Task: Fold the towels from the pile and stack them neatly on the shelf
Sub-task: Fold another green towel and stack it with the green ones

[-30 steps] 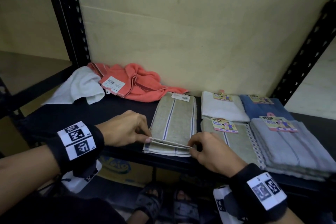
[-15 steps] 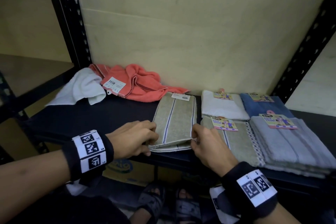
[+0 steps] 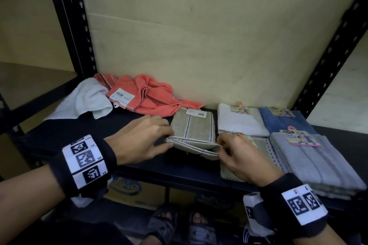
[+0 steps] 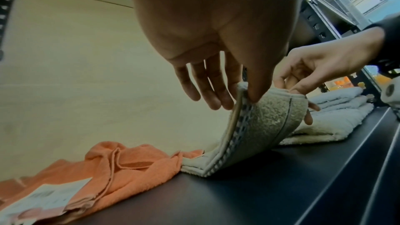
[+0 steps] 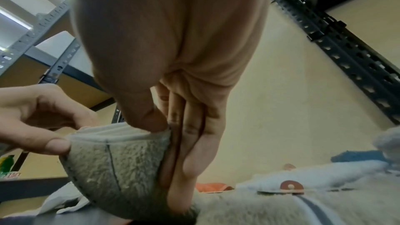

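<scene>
black metal shelf (image 3: 139, 167) against a pale board holds folded face towels (image 3: 310, 157) at right and a crumpled coral towel (image 3: 155, 95) at back left. between them, the left hand (image 3: 139, 141) and right hand (image 3: 245, 157) each pinch a near corner of the beige striped towel (image 3: 193, 127), lifting its front edge.

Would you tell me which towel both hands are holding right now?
The beige striped towel mid-shelf: left hand and right hand pinch its raised near corners.
</scene>
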